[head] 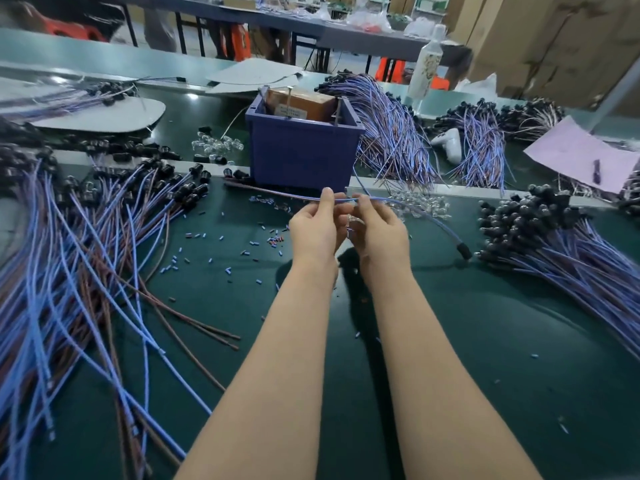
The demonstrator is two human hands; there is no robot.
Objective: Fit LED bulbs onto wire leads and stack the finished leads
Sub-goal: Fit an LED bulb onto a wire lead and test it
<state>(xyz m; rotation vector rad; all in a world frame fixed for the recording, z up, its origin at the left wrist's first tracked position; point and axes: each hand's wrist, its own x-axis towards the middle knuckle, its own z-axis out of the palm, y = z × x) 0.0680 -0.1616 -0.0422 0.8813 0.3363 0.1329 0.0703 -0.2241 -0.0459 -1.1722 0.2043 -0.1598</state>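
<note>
A blue bin (304,150) holds a brown box (301,103); white bottle (427,64) behind — pink paper (581,157) far right.

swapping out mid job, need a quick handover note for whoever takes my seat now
Left hand: fingers pinch the blue wire lead in front of the blue bin.
Right hand: pinches the same lead right beside it; something clear, probably a bulb, shows in the palm.
Loose clear bulbs lie just behind the right hand.
Bunched stack of leads sits to the right, a loose spread of leads to the left.
Done: many leads already piled.
Left: fit this lead's bulb, stack it, carry on.
</note>
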